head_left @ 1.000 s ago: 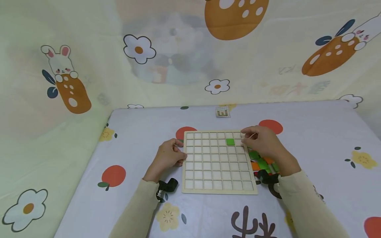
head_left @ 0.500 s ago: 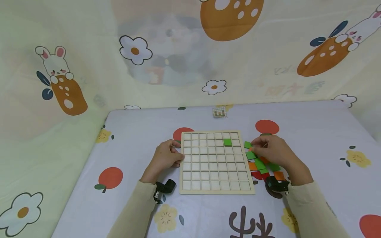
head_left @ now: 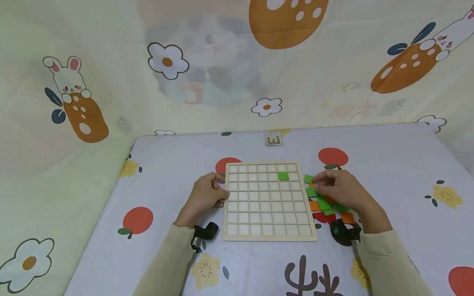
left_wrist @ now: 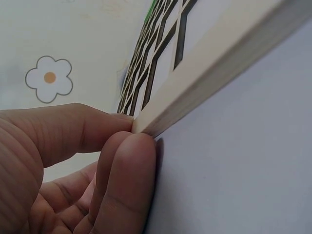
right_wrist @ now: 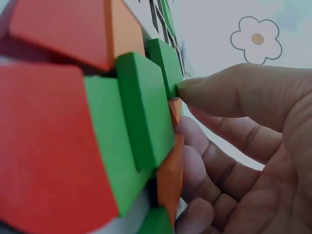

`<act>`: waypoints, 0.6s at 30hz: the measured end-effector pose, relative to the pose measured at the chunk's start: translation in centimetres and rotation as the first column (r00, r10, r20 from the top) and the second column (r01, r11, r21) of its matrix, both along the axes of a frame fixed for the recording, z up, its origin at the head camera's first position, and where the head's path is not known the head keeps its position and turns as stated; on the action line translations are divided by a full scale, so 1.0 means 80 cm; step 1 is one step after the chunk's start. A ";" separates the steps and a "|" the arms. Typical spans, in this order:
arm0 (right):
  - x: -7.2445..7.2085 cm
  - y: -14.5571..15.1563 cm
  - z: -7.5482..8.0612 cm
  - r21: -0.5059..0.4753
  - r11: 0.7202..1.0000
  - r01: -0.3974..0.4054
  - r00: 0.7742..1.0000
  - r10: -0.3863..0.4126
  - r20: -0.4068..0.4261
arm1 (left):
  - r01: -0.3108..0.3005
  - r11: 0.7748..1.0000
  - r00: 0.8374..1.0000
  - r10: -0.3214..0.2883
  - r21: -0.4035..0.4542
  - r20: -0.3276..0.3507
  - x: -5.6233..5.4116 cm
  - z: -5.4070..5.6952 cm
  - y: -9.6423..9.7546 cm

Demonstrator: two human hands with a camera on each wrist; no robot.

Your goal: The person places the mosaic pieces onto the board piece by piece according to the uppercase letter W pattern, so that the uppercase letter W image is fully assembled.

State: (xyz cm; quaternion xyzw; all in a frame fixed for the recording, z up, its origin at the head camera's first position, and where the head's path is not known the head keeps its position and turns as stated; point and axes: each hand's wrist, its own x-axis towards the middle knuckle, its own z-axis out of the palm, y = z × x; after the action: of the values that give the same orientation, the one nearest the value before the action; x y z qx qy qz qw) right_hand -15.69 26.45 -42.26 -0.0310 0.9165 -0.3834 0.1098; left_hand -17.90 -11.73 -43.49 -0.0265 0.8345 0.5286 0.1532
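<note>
A wooden grid board (head_left: pixel 272 239) lies flat on the table, with one green square tile (head_left: pixel 283 176) in a cell near its upper right. My left hand (head_left: pixel 205 194) pinches the board's left edge; in the left wrist view the thumb lies on top and a finger presses the side. Beyond the right edge is a loose pile of green, orange and red tiles. My right hand (head_left: pixel 342 189) is over its far end, fingers bent, thumb and index apart. In the right wrist view the thumb tip touches a green tile (right_wrist: pixel 165 63) in the pile.
A small patterned card (head_left: pixel 274 139) lies behind the board. An orange tile (head_left: pixel 347 218) and a red tile (head_left: pixel 331 218) lie at the pile's near end. A printed cloth curtain (head_left: pixel 222 119) stands along the back of the table.
My right hand has moved from the board's upper right corner rightward and nearer, down to the tile pile, and has hardly moved since. The left hand stays on the board's edge.
</note>
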 end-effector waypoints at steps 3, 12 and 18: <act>0.001 0.000 0.001 -0.010 1.000 -0.002 1.000 0.002 0.001 | 0.000 1.000 1.000 0.000 0.003 0.000 0.000 0.000 0.000; 0.003 -0.001 0.001 -0.038 0.999 -0.019 1.000 0.020 0.024 | -0.002 1.000 1.000 0.002 0.006 0.003 -0.001 -0.001 0.000; 0.006 -0.005 0.003 -0.029 0.999 -0.028 0.998 0.029 0.047 | -0.002 1.000 1.000 0.002 0.009 0.002 0.000 -0.002 0.000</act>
State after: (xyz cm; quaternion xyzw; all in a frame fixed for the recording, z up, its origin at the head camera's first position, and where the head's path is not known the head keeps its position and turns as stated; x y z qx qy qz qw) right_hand -15.23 26.07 -42.00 -0.0367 0.9076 -0.3953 0.1365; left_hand -17.94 -11.76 -43.68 -0.0270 0.8321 0.5323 0.1536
